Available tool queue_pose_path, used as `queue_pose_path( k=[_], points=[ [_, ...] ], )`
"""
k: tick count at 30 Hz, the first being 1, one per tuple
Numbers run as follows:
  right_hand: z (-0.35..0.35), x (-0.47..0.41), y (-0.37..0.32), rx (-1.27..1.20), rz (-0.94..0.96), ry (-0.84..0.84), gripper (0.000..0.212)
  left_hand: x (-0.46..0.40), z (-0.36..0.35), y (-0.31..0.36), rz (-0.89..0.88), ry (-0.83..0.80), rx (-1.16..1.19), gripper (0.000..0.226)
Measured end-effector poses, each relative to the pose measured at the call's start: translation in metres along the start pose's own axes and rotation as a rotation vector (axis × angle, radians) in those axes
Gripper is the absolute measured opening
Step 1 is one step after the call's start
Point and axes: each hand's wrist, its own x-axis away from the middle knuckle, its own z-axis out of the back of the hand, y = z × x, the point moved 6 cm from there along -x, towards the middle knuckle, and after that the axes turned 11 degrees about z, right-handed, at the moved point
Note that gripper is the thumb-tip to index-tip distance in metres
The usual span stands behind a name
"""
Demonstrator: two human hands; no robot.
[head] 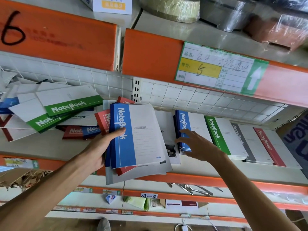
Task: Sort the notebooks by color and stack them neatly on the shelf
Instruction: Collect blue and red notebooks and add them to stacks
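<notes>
My left grip [98, 147] clamps a blue-topped bundle [133, 135] above the shelf [200, 178], my right [198, 145], fingers apart, steadies the blue stack [183, 129]; next, probably, laying blues there squarely.

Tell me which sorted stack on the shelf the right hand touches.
The blue stack, leftmost of the sorted row; the right hand lies open on it. Green, grey and red stacks sit untouched.

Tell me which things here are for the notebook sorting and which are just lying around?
For the sorting:
- blue notebooks held in the left hand
- sorted blue stack under the right hand
- green stack, grey stack, red stack
- jumbled pile of unsorted notebooks

Just lying about:
- price label
- wrapped goods on the upper shelf
- metal tongs below
</notes>
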Motion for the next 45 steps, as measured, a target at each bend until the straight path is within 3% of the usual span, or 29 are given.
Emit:
queue_pose_path(
  k=[15, 17, 19, 21, 26, 31, 37, 41, 45],
  points=[
    [0.017, -0.002, -0.015, -0.015, -0.062, -0.01, 0.056, 0.0, 0.002, -0.001, 0.001, -0.009, 0.005, 0.027],
    [0.025, -0.001, -0.03, -0.288, -0.116, 0.205, 0.045, 0.0, 0.001, -0.002, 0.0, -0.017, 0.014, 0.026],
    [0.034, 0.001, -0.05, -0.739, -0.227, 0.483, 0.025, -0.001, -0.001, -0.003, 0.006, -0.032, 0.022, 0.028],
    [0.033, -0.002, -0.074, -1.073, -0.324, 0.53, 0.029, -0.002, -0.003, -0.005, 0.014, -0.042, 0.022, 0.031],
    [0.024, -0.008, -0.091, -1.191, -0.49, 0.6, 0.052, -0.003, -0.01, -0.01, 0.022, -0.067, 0.012, 0.035],
    [0.012, -0.005, -0.079, -1.343, -0.558, 0.678, 0.043, -0.003, -0.01, -0.013, 0.031, -0.068, -0.012, 0.035],
    [-0.004, 0.0, -0.056, -1.323, -0.622, 0.655, 0.026, -0.006, -0.006, -0.015, 0.024, -0.023, -0.046, 0.032],
    [0.006, 0.018, -0.018, -1.274, -0.693, 0.818, 0.019, -0.007, -0.004, -0.014, 0.02, -0.02, -0.041, 0.025],
    [0.008, 0.043, 0.05, -1.104, -0.883, 0.928, 0.022, -0.005, -0.002, -0.009, -0.007, -0.029, -0.028, 0.023]
  ],
)
